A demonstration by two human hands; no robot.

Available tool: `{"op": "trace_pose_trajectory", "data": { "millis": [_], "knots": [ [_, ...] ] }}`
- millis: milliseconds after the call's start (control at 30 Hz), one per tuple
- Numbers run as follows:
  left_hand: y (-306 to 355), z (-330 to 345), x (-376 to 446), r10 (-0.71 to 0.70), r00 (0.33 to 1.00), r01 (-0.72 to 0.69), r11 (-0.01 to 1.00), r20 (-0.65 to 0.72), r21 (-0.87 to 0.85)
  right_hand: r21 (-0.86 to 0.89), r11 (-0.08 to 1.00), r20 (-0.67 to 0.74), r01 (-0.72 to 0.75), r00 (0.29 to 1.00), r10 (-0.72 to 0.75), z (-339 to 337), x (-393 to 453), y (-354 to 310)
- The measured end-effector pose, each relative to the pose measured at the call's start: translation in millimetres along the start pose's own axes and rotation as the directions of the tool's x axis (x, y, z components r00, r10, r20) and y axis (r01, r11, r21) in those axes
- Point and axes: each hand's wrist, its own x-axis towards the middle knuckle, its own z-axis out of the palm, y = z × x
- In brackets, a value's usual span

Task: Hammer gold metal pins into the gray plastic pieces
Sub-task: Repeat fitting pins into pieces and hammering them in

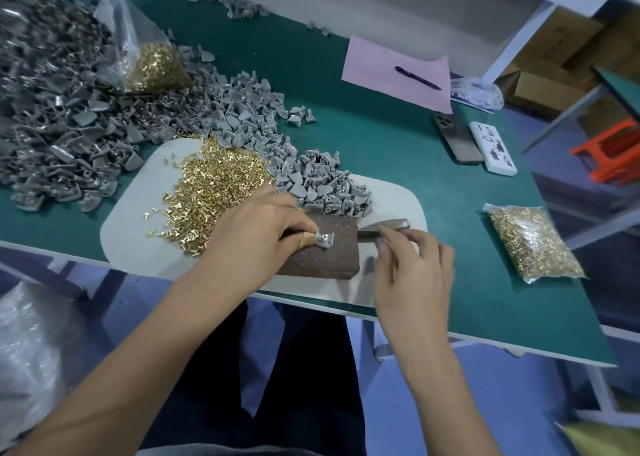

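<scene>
One gray plastic piece (325,240) sits on the dark block (322,253) at the near table edge, pinched at its left side by the left hand (258,229), whose thumb is wrapped in tan tape. The right hand (410,265) hovers just beside the block with fingers loosely bent toward a dark metal tool (384,226), probably the hammer; I cannot tell whether it grips it yet. The piece looks light, stiff and small, likely to skid or tip under a blow, so holding it low at the edge away from the pin seems wise. Loose gold pins (211,192) lie heaped on the white mat (398,199), close to the gray pile (322,182); a bag of pins (530,244) rests well right.
</scene>
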Motion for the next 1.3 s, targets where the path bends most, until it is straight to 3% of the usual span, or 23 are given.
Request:
{"op": "trace_pose_trajectory", "data": {
  "millis": [67, 167, 333, 700, 833, 1000, 1300],
  "knots": [
    [0.7, 1.8, -9.2, -0.002, 0.999, 0.002, 1.0, -0.042, -0.015, 0.234, 0.96, -0.02, 0.155, 0.988, -0.155, 2.5, 2.2, -11.6],
    [-1.0, 2.8, -24.4, -0.058, 0.992, 0.049, 0.996, -0.116, -0.077, 0.302, 0.903, 0.04, 0.304, 0.943, -0.331, 9.1, 5.8, -35.9],
    [-21.6, -9.2, -45.4, -0.189, 0.959, 0.152, 0.971, -0.209, -0.183, 0.408, 0.848, 0.113, 0.338, 0.903, -0.414, 25.9, 13.7, -69.3],
    [-91.8, -61.5, -88.7, -0.425, 0.83, 0.419, 0.903, -0.361, -0.097, 0.502, 0.747, 0.267, 0.435, 0.744, -0.613, 82.0, 27.9, -180.7],
    [-125.5, -77.3, -100.8, -0.461, 0.797, 0.482, 0.875, -0.39, -0.05, 0.459, 0.729, 0.324, 0.508, 0.669, -0.669, 104.9, 33.8, -223.0],
    [-157.1, -95.9, -95.2, -0.536, 0.73, 0.574, 0.818, -0.424, -0.045, 0.47, 0.737, 0.329, 0.485, 0.679, -0.657, 127.6, 45.9, -264.9],
    [-170.8, -98.4, -83.4, -0.592, 0.71, 0.591, 0.795, -0.382, -0.134, 0.471, 0.794, 0.395, 0.384, 0.713, -0.579, 148.7, 56.3, -281.5]
  ]
}}
